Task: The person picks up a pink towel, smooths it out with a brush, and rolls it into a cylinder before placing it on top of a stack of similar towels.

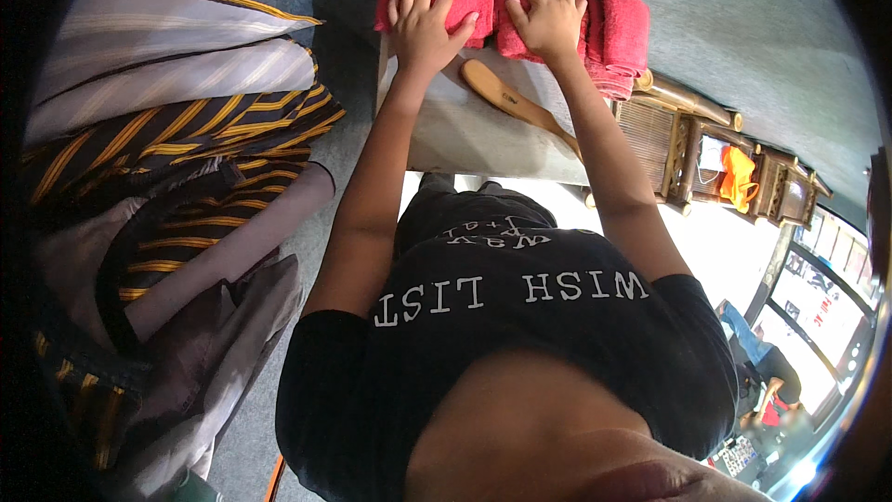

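My left hand [427, 26] lies spread on a folded or rolled red towel [479, 2] at the far edge of a pale table, thumb pointing right. Just right of it, my right hand [548, 20] rests over a second red towel [509, 37], its fingers slightly bent and thumb apart. Against that towel's right side sits another rolled red towel [621, 26], which neither hand touches. Between my forearms a wooden brush [506, 95] lies slantwise on the table, its bristles not visible. My right forearm partly covers the handle end.
The pale table top [446, 144] ends close to my body. Striped and grey garments [186, 149] hang at the left. Beyond my right arm stands bamboo furniture [650, 135] with an orange cloth [739, 177] on it. Another person [771, 372] is at the lower right, near windows.
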`<action>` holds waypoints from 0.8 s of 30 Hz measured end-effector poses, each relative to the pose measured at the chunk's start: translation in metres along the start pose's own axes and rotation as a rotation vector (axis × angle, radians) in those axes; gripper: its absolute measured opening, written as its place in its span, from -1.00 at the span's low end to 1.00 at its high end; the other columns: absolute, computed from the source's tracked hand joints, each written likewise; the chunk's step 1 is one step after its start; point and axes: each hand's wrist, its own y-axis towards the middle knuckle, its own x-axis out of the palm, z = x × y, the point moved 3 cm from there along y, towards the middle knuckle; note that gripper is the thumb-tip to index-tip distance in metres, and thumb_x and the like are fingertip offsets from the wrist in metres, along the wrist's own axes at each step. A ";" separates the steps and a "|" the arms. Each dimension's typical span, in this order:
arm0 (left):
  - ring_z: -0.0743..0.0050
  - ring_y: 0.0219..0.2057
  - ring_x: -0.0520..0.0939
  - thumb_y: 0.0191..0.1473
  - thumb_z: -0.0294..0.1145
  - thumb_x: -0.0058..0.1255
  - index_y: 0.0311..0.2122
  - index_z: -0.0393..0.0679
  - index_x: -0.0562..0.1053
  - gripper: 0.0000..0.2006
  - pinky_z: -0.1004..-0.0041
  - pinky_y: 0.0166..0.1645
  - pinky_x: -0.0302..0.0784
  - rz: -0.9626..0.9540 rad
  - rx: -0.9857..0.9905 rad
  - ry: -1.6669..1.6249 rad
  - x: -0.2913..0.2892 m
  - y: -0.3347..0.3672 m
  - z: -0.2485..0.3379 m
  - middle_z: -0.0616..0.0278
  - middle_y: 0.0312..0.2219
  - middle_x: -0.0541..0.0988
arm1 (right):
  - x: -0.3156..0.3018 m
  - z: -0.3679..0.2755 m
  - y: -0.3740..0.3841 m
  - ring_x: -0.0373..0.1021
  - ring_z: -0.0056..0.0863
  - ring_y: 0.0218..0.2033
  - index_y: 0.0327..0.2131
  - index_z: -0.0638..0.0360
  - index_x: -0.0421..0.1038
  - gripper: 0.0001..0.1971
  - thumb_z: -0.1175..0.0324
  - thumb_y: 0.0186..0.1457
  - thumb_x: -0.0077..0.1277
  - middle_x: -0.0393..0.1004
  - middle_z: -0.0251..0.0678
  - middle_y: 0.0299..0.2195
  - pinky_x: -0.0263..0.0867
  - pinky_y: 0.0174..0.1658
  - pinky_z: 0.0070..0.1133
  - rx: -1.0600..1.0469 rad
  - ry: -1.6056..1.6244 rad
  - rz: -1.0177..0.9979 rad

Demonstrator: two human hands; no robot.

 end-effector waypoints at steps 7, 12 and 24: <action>-0.01 0.23 0.18 -0.07 0.01 0.13 0.03 0.21 0.44 -0.50 -0.08 0.26 -0.05 0.009 -0.025 0.016 0.005 -0.001 0.002 0.19 0.13 0.33 | 0.003 0.002 0.000 0.27 -0.15 -0.14 -0.19 -0.07 0.46 -0.62 -0.04 0.00 -0.07 0.46 -0.21 -0.27 0.15 -0.12 -0.16 0.012 0.031 0.033; -0.07 0.23 0.17 -0.06 0.02 0.10 0.05 0.17 0.42 -0.48 -0.07 0.27 -0.07 -0.013 -0.024 0.016 0.003 0.004 0.002 0.12 0.15 0.30 | -0.001 0.004 -0.001 0.27 -0.13 -0.15 -0.19 -0.03 0.45 -0.61 -0.04 0.01 -0.06 0.45 -0.21 -0.27 0.13 -0.13 -0.19 0.035 0.077 0.043; -0.19 0.19 0.19 0.00 -0.25 0.04 0.22 -0.02 0.19 -0.37 -0.04 0.18 0.05 0.117 -0.065 -0.191 -0.074 -0.032 0.062 -0.12 0.19 0.15 | -0.099 -0.002 -0.040 0.36 -0.10 -0.26 -0.27 0.28 0.40 -0.84 0.45 0.06 -0.01 0.39 -0.05 -0.33 0.28 -0.17 -0.35 -0.178 0.755 0.016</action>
